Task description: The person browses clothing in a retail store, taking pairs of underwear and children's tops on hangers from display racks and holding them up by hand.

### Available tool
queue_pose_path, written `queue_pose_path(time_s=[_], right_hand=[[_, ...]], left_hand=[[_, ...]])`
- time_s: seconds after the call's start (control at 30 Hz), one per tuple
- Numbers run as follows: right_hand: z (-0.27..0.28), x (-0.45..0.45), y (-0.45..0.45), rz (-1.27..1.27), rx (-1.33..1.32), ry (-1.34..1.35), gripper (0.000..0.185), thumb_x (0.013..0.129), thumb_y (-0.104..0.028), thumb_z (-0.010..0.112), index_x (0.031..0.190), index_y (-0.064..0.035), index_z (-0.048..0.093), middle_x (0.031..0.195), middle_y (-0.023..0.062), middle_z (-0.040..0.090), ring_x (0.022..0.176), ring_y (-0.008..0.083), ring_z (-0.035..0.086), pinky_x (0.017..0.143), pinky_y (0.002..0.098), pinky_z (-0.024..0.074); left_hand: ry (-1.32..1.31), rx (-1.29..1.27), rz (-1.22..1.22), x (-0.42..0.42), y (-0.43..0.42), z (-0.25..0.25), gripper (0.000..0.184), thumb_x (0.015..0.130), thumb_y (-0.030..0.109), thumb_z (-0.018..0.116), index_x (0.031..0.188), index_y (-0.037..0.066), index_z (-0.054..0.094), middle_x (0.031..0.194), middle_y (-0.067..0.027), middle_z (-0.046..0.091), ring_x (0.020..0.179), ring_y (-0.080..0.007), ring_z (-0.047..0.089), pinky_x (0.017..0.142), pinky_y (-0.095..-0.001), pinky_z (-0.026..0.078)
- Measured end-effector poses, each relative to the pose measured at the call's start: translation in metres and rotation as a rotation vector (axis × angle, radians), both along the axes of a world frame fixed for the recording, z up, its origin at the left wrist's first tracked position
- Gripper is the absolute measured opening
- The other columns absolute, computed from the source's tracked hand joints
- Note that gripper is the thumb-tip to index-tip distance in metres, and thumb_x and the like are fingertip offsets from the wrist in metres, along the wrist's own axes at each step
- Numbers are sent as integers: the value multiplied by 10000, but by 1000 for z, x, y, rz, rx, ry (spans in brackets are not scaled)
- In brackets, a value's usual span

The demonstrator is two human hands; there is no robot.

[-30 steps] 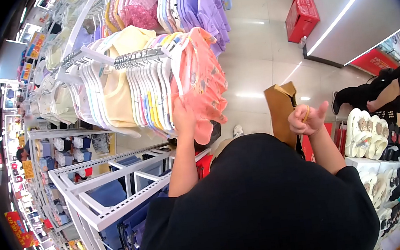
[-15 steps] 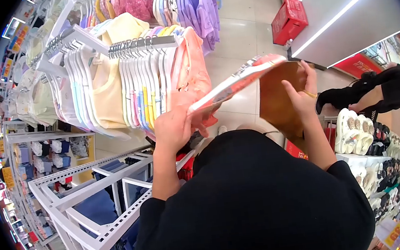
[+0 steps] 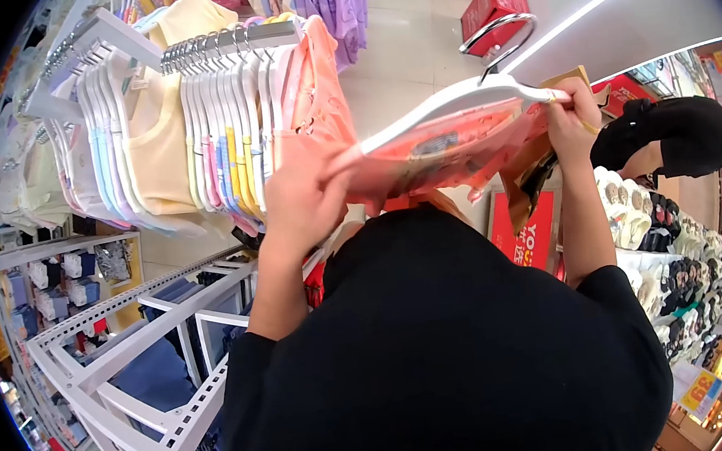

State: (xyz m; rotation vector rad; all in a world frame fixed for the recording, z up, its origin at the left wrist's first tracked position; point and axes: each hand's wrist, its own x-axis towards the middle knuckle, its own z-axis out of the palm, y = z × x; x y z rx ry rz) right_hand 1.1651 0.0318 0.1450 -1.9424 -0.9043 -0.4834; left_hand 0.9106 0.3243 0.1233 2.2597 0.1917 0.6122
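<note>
A white clothes hanger (image 3: 440,103) with a metal hook is held level in front of me. From it hangs a coral garment (image 3: 492,137) with a grey label inside its neckline. My left hand (image 3: 301,201) is closed around the hanger's left end, together with some coral cloth. At the opposite end, my right hand (image 3: 576,119) grips the hanger's tip. A brown, stiff-looking sheet (image 3: 523,191) shows below and behind the right hand; whether those fingers also hold it is hidden.
Ahead on the left, a rack bar (image 3: 227,40) carries several small tops on white hangers. A white metal rack frame (image 3: 135,416) with blue clothes stands at my left. Right of me are shoe shelves (image 3: 646,259) and a person in black (image 3: 690,134). A red box (image 3: 493,13) sits farther ahead.
The hanger and coral garment have turned so the hook and neckline show. My right hand has moved onto the hanger's right end. The brown sheet has dropped lower and is mostly covered.
</note>
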Motion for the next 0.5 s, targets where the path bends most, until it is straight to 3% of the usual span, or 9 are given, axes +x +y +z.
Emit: queue_pose_path(time_s=[0.03,0.07,0.1,0.17,0.27,0.37,0.43,0.5], right_hand=[[2,2,-3,3,56,-7,160,757,14,695,780,-3,538,712,43,514,637,133,480,594,248,400],[6,3,-4,7,106,-11,158,767,15,695,782,-2,538,715,38,518,643,124,481,595,243,397],[11,4,-5,12,156,-15,157,778,15,695,784,-2,539,719,34,523,649,115,481,596,238,394],[20,11,-13,-50,149,-67,127,841,10,667,799,-2,547,735,10,524,662,86,466,603,222,386],[29,20,-20,-87,292,31,90,882,-22,659,847,-3,579,755,-32,537,702,39,458,640,181,381],[32,33,-28,-83,378,71,76,879,-31,670,883,1,601,787,-25,581,725,37,489,678,179,413],[33,37,-27,-43,427,77,81,877,-34,674,890,4,603,803,-18,591,739,42,501,697,184,423],[35,39,-25,-16,442,75,88,876,-37,678,896,8,605,821,-11,600,756,46,511,712,189,429]], left_hand=[[-2,-214,49,2,1,-7,276,803,91,679,1071,60,618,856,-112,633,777,-271,648,689,-329,502],[-42,-261,44,2,8,-11,416,777,22,696,1165,48,549,1025,-112,609,921,-212,642,784,-312,516],[-82,-536,76,4,3,-11,529,751,-31,719,1224,41,494,1146,-108,558,1009,-195,592,830,-321,518],[-95,-747,127,5,5,-29,606,725,-49,746,1254,29,462,1203,-109,527,1041,-207,574,851,-328,518],[24,-913,-126,6,4,-67,595,719,-25,761,1243,7,481,1166,-101,550,1052,-206,578,870,-329,509],[9,-392,-108,11,-5,-62,474,757,-61,726,1177,-2,515,1067,-119,600,907,-172,635,729,-300,538],[115,-635,-95,11,-8,-75,351,782,-48,686,1099,-4,543,1006,-80,604,903,-165,606,752,-303,511],[31,-606,-76,15,-9,-82,258,805,-39,636,1052,-18,565,986,-75,605,959,-174,588,797,-309,497]])
